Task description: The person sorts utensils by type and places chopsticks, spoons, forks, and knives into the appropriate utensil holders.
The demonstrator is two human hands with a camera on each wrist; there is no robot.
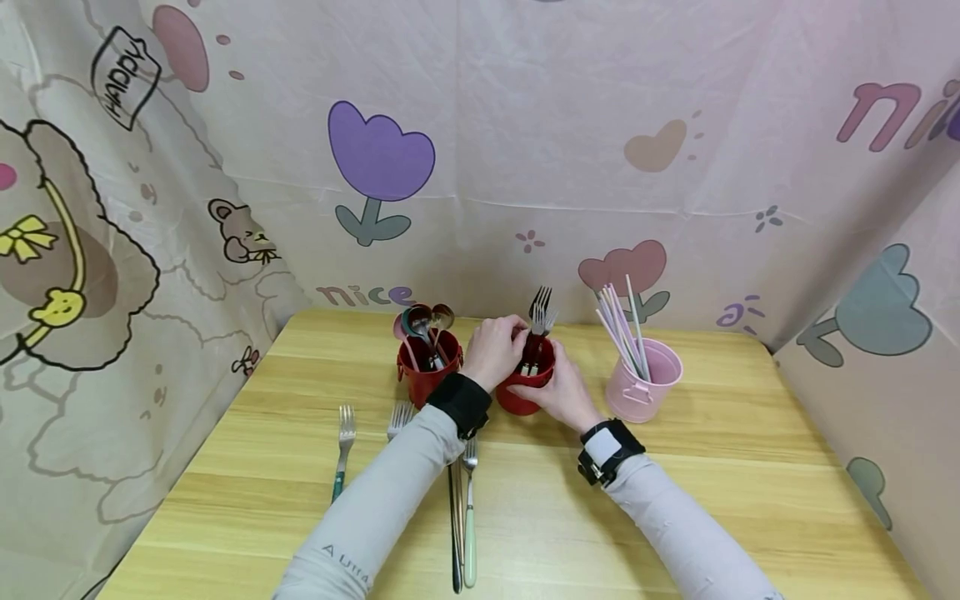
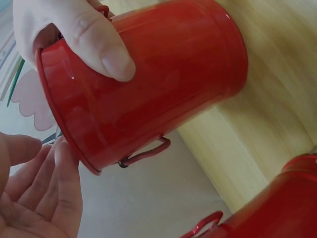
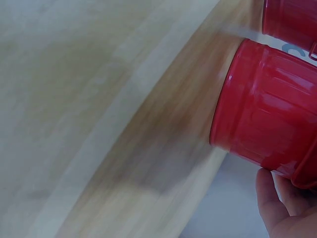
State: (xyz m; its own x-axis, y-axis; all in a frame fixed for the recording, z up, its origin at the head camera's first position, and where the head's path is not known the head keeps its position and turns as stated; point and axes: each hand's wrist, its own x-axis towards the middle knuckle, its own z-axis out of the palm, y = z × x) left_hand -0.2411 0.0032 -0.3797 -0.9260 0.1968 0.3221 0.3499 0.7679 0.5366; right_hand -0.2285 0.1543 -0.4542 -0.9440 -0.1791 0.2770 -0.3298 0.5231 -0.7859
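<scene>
My right hand point(image 1: 562, 392) grips the middle red bucket point(image 1: 517, 403), its thumb point(image 2: 114, 59) lying along the outside near the rim. Several forks point(image 1: 540, 315) stand in this bucket with their tines up. At the rim's left side is my left hand point(image 1: 497, 350), thumb and fingertips pinching a thin fork point(image 2: 51, 139), mostly hidden behind the bucket wall. In the right wrist view, fingers of the right hand point(image 3: 277, 203) touch the bucket's side. Close left of the left hand stands another red bucket point(image 1: 427, 385), holding several spoons point(image 1: 422, 321).
A pink bucket point(image 1: 632, 400) with pale straw-like sticks point(image 1: 624, 329) stands to the right. On the wooden table point(image 1: 247, 467) lie a green-handled fork point(image 1: 346, 437), another fork point(image 1: 400, 417) partly under the left forearm, and several long-handled utensils point(image 1: 470, 533). A printed curtain point(image 1: 525, 150) hangs behind.
</scene>
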